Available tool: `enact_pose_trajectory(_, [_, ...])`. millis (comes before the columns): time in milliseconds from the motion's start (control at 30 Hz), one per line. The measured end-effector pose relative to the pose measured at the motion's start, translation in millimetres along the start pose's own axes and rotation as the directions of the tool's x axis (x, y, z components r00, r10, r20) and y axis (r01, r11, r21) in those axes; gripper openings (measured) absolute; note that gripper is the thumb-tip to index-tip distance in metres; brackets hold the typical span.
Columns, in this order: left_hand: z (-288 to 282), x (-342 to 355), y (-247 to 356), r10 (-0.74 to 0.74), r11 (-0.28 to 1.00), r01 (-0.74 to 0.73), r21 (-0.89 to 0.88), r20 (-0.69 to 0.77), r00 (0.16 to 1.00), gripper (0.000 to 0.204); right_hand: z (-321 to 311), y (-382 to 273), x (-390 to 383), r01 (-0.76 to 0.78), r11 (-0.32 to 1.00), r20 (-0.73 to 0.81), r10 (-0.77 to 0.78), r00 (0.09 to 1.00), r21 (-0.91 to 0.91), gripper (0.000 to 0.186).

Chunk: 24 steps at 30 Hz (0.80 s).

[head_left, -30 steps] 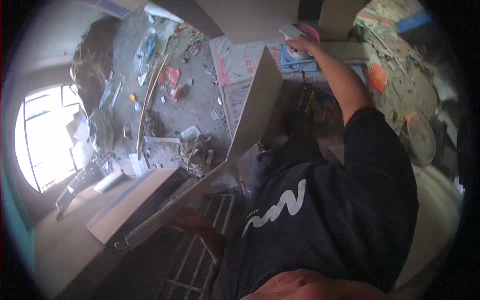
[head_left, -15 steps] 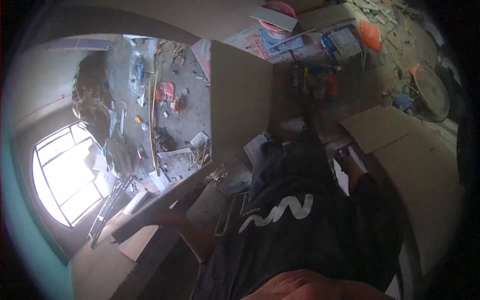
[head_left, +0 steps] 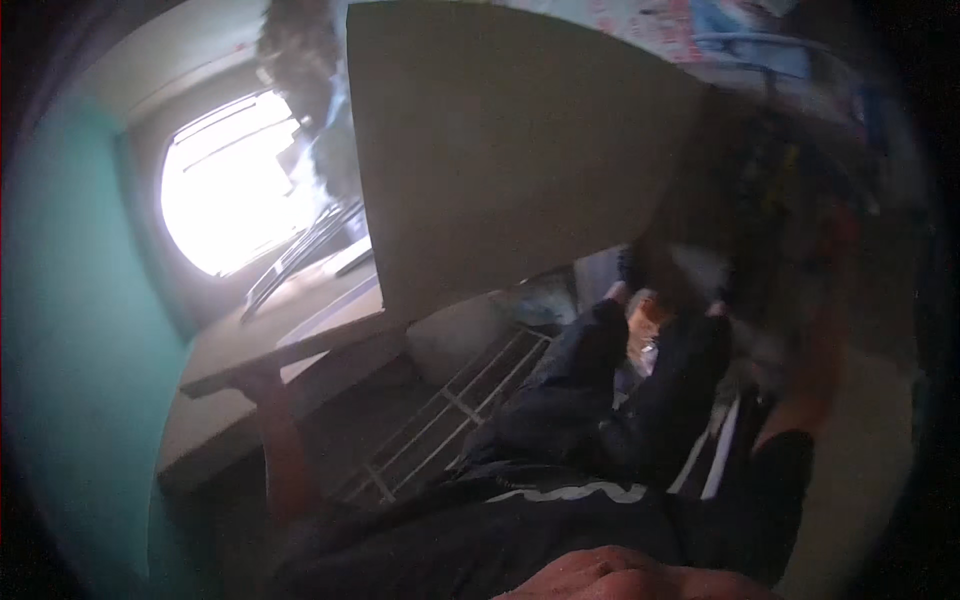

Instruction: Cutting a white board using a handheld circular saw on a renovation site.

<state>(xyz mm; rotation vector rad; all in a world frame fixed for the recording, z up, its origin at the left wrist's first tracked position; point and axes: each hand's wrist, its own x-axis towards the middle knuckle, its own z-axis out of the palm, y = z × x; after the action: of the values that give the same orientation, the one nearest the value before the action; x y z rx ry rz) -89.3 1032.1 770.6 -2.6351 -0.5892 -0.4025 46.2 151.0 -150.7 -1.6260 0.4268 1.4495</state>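
My left hand [head_left: 258, 382] is at the lower left, closed on the near edge of a long board [head_left: 330, 330]; its fingertips are partly hidden there. Beyond it rises a large, flat tan panel [head_left: 500, 150], which seems to join the board's edge. My right forearm [head_left: 805, 385] reaches forward on the right side. At its end my right hand [head_left: 838, 240] is dark and smeared by motion, so its fingers and anything in them cannot be made out. Below, my dark-trousered legs and bare toes show beside an orange-brown item [head_left: 648, 325].
A white wire rack [head_left: 455, 400] lies between my left arm and my legs. Bright window [head_left: 235, 185] and green wall [head_left: 80, 320] are at the left, with metal bars [head_left: 300, 260] leaning below the window. Blurred red-and-white sheets [head_left: 645, 25] lie at the far right.
My view has swung left and nearer the panel, which now looks larger and covers the littered floor. My left hand stays at the board's edge. My right arm has stretched out at the right.
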Motion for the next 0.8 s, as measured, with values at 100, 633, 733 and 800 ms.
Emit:
enact_pose_trajectory(100, [-47,11,13,0.05,0.961,-0.037,0.273,-0.044,0.998,0.028,-13,58,32,0.084,0.967,0.162,-0.125,0.979,0.24,0.064])
enact_pose_trajectory(633, [-79,8,-81,-0.166,0.898,0.125,0.422,0.063,0.984,0.028,232,-368,-354,0.241,0.523,-0.141,-0.224,0.964,0.818,0.063])
enact_pose_trajectory(733, [-4,-8,-5,-0.51,0.65,0.513,-0.56,0.179,0.841,0.029,250,-424,-470,0.367,0.383,-0.306,-0.211,0.928,0.848,0.063])
enact_pose_trajectory(800, [4,-19,11,-0.56,0.169,0.534,-0.828,0.365,0.744,0.03,265,-445,-525,0.425,0.269,-0.381,-0.201,0.902,0.864,0.063])
